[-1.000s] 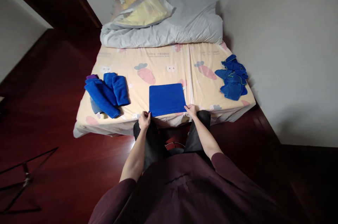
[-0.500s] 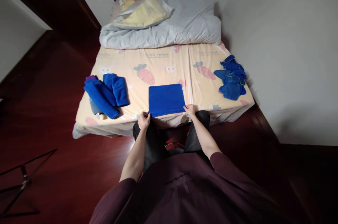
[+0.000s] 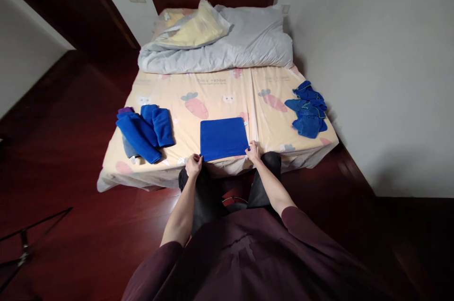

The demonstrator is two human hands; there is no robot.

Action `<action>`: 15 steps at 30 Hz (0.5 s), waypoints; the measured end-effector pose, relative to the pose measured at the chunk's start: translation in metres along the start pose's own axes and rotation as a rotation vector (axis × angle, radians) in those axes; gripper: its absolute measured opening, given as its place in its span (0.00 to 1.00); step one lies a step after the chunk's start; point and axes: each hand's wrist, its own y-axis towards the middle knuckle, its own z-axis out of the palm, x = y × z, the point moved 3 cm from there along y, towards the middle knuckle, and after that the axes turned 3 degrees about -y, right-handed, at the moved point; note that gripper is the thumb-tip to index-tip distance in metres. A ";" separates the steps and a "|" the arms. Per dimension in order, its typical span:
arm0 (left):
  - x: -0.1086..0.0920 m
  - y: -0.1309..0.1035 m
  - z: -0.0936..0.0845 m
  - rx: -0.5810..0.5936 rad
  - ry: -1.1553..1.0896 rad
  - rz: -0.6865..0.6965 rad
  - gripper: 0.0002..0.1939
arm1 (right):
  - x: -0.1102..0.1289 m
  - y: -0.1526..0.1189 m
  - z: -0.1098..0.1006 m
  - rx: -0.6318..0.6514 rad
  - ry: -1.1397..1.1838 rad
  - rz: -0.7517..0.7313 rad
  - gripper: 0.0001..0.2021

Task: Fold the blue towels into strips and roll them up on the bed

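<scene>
A blue towel (image 3: 224, 137), flat and rectangular with a small white tag at its far right corner, lies at the near edge of the bed (image 3: 177, 124). My left hand (image 3: 194, 165) pinches its near left corner. At the near right corner, my right hand (image 3: 253, 153) grips the cloth between thumb and fingers. Left of the towel rests a group of rolled or folded blue towels (image 3: 144, 131), with a bit of purple at the back. Over on the right side sits a crumpled heap of blue cloths (image 3: 307, 111) with greenish edging.
A grey-white quilt (image 3: 248, 36) is bunched at the headboard, with a yellow pillow or cover (image 3: 198, 29) on top. A white wall (image 3: 383, 79) stands close on the right. Black metal stand legs (image 3: 23, 244) are on the dark red floor at the lower left.
The view has tilted slightly, so the bed sits a little lower in the picture. My right hand's fingers have shifted at the towel's corner; the left still pinches its corner.
</scene>
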 end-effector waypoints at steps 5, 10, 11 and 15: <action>0.001 -0.004 -0.004 -0.018 -0.065 0.227 0.09 | 0.006 -0.004 -0.011 -0.050 -0.136 -0.230 0.19; 0.002 -0.007 -0.005 0.013 -0.108 0.378 0.15 | 0.012 -0.013 -0.015 0.044 -0.317 -0.570 0.21; 0.002 -0.007 -0.005 0.020 -0.115 0.383 0.16 | 0.011 -0.014 -0.015 0.076 -0.337 -0.600 0.22; 0.000 -0.006 -0.004 0.063 -0.112 0.332 0.18 | 0.004 -0.015 -0.019 0.139 -0.308 -0.589 0.24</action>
